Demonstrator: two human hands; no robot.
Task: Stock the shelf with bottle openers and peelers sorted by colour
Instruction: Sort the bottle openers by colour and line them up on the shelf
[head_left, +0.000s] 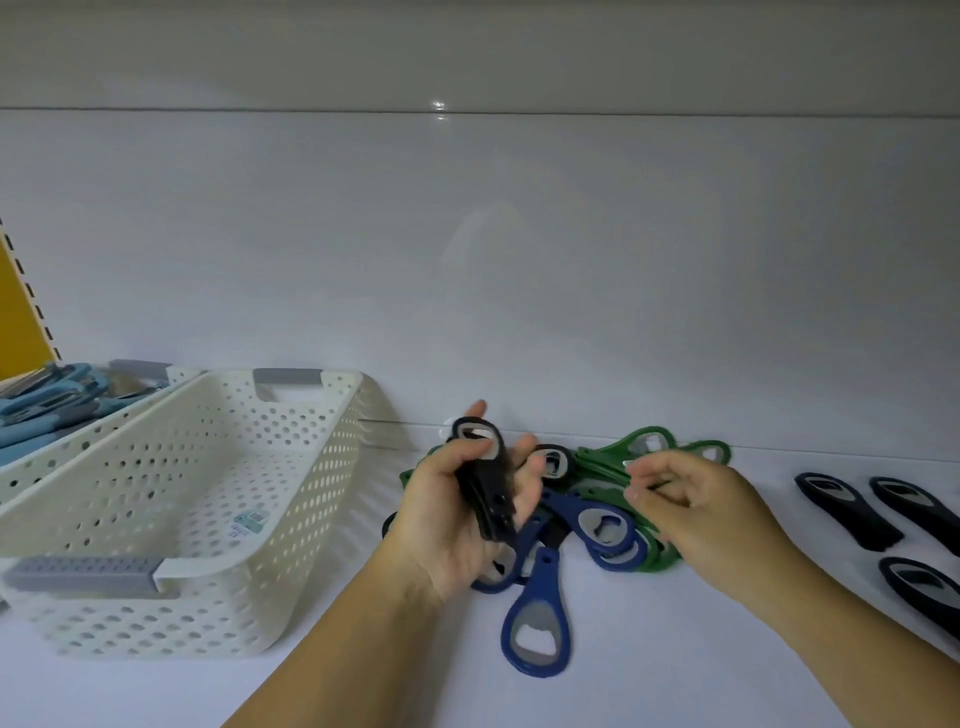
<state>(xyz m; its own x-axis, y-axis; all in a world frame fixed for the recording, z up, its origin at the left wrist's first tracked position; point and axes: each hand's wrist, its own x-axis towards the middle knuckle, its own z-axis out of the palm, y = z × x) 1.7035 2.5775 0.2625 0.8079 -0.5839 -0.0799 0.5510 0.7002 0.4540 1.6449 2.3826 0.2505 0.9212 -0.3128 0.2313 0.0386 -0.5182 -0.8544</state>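
In left hand (447, 525), loop-headed black openers (485, 486)

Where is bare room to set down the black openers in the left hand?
The white perforated plastic basket is empty. The white shelf is bare between the green bottle openers and the dark bottle openers at right. Crowded: the blue bottle openers heaped against the green.

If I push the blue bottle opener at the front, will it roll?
Probably not. The blue loop-shaped bottle opener lies flat, so it should slide. Its metal insert suggests stiffness. The glossy white shelf may let it skid.
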